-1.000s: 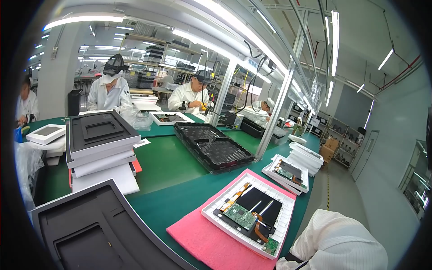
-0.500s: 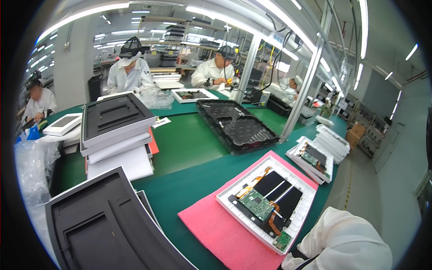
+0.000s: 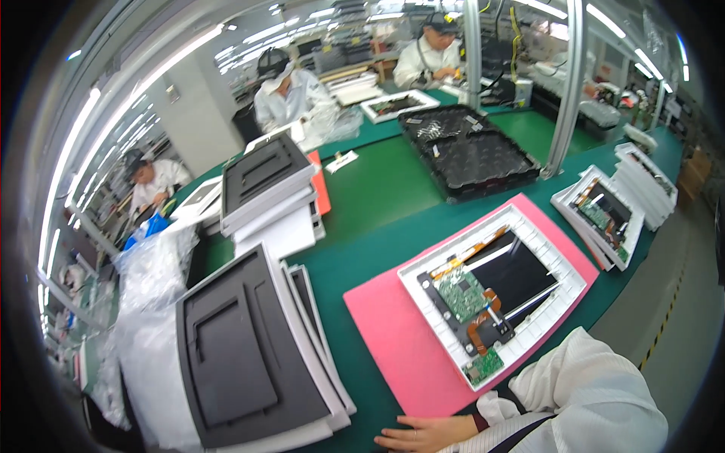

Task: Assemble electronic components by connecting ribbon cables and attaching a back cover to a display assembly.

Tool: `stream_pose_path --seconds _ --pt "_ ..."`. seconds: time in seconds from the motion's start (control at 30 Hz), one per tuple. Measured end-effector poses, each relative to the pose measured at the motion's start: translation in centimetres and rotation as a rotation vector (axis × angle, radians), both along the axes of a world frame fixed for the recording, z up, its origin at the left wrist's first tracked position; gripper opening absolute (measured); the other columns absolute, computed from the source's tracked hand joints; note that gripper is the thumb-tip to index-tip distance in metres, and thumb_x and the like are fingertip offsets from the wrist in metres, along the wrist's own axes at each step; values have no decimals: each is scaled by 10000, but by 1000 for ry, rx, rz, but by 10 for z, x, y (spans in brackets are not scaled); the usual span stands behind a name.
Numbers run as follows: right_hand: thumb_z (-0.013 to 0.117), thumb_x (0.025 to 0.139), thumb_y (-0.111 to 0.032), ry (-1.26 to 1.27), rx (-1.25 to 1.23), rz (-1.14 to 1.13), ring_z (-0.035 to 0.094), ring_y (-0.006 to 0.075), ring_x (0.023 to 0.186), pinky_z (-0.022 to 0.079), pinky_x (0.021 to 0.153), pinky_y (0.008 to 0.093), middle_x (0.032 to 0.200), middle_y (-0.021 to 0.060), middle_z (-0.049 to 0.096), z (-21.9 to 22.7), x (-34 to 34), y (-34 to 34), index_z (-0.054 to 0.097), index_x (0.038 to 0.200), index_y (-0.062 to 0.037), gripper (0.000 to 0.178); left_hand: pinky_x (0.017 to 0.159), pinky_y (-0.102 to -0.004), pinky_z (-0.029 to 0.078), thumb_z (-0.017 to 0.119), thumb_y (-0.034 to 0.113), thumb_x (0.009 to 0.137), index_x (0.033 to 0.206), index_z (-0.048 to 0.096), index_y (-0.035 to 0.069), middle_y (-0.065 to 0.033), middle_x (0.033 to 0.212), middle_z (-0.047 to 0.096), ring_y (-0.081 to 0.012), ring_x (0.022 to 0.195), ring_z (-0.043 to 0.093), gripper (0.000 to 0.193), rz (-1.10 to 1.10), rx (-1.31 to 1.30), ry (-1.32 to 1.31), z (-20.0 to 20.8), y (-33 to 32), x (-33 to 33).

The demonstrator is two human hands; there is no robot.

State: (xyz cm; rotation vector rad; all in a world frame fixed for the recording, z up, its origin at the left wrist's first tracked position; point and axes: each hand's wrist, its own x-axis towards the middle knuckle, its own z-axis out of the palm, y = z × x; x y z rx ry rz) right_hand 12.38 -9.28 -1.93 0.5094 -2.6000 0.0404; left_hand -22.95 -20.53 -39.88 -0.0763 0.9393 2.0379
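Workshop behind holds at least three co-workers [image 3: 291,98], seated around a green bench [image 3: 355,260]. One white housing [image 3: 536,321], carrying two green circuit boards [image 3: 462,296], lies on one pink sheet [image 3: 393,355], near the right bench edge. Two stacks of black-lined trays [image 3: 234,340] stand at left, one black tray [image 3: 476,155] beyond. Strips of bench separate sheet from near stack and black tray. Right hand [image 3: 429,434], fingers straight and slightly apart, is beside the sheet's lower edge; left fingers I cannot tell
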Motion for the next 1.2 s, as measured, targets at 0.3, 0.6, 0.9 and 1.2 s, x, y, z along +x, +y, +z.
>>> stream_pose_path --seconds 0.3,0.6,0.9,1.2 --pt "587 821 -119 -56 -563 195 615 260 1002 523 786 325 1166 150 602 88 45 57 597 1052 -43 244 542 -344 472 459 476 909 1171 569 64 -111 880 648 -228 659 589 500 436 -711 -107 90 -235 117" --pt "629 710 -188 551 -466 132 545 181 630 427 539 275 788 29 645 162 125 70 615 788 -151 88 352 -331 307 509 538 848 567 433 124 -14 421 324 -211 351 357 506 552 -726 -353 135 -272 128" --pt "669 577 -140 442 -671 -94 503 212 622 411 488 299 747 70 618 167 168 80 624 816 -120 244 351 -402 341 426 544 858 496 288 145 -95 390 346 -298 342 393 556 506 -994 -79 146 -280 128" --pt "639 463 -116 119 -955 -134 441 164 467 316 412 269 603 52 504 182 171 87 579 665 -8 237 342 -272 236 543 469 838 576 232 181 32 431 241 -147 338 299 498 616 -931 -217 165 -257 142"
